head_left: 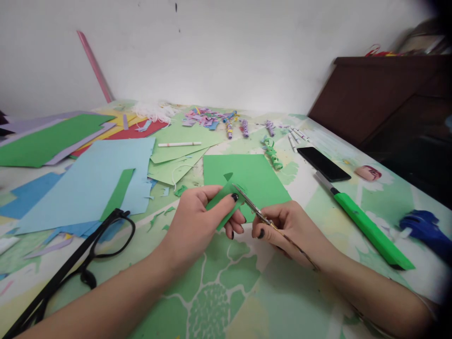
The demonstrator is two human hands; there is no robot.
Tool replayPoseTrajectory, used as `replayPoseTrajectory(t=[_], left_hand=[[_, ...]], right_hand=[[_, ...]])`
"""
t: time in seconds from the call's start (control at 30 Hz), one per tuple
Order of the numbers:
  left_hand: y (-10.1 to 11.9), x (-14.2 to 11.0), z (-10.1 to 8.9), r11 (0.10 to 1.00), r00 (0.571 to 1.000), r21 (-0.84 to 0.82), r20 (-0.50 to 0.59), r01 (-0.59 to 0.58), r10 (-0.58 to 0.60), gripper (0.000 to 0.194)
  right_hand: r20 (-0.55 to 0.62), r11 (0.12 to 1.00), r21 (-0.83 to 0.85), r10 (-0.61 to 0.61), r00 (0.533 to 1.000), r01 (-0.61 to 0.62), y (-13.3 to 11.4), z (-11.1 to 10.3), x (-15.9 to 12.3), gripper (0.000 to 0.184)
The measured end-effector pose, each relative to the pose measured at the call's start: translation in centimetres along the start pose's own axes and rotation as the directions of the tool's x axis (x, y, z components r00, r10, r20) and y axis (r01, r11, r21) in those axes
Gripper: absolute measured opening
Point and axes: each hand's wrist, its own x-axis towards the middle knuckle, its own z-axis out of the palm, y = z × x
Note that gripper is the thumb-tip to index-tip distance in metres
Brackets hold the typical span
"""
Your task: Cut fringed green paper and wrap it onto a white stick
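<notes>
Your two hands work apart: the left hand (197, 212) pinches one green paper strip (226, 189), and the right hand (296, 228) grips one pair of scissors (262, 216), blades at the strip, above one green sheet (263, 174). To your right: one smartphone (323, 163), one utility knife (369, 226). Markings on one small pink-and-red object (368, 172): too blurred to read. Floral tablecloth (300, 301); white wall (229, 52).

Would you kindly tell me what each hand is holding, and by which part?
The left hand pinches a green paper piece across its middle, thumb on top; the right hand holds scissors by the handles.
</notes>
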Motion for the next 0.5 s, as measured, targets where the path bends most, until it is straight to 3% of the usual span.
replayPoseTrajectory(t=[0.37, 0.5], left_hand=[[-0.14, -0.05, -0.01, 1.0, 1.0, -0.003, -0.001, 0.002, -0.002, 0.023], [-0.09, -0.01, -0.03, 1.0, 1.0, -0.016, 0.0, -0.001, 0.001, 0.023]], right_hand=[[-0.028, 0.999, -0.019, 0.039, 0.999, -0.039, -0.32, -0.03, 0.07, 0.031], [-0.005, 0.999, -0.024, -0.033, 0.999, 0.033, 0.15, -0.08, -0.04, 0.035]])
